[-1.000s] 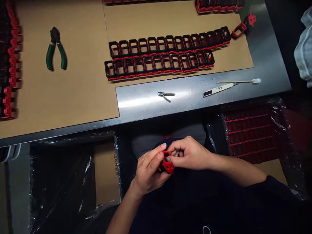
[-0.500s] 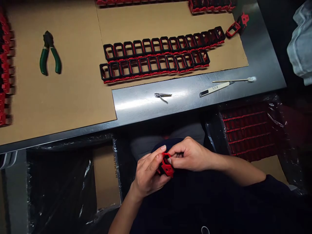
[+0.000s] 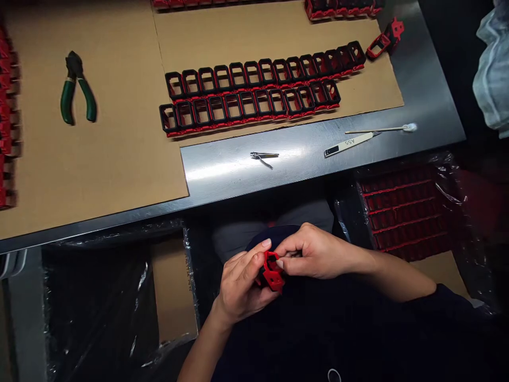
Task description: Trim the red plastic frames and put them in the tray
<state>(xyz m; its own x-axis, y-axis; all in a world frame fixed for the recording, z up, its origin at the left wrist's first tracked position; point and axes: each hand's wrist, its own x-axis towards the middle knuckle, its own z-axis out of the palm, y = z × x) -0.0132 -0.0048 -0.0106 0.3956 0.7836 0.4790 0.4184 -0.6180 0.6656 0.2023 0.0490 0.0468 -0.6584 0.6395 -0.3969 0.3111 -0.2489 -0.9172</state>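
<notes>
Pinching a small red part [image 3: 272,270] between left hand [image 3: 242,284] and right hand [image 3: 314,253], below the table [image 3: 278,164]; risking dropping it through slipping fingertips.

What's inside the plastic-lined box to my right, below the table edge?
The plastic-lined box holds stacked rows of red parts. Its lower layers and far right side are hidden by dark plastic film and shadow.
</notes>
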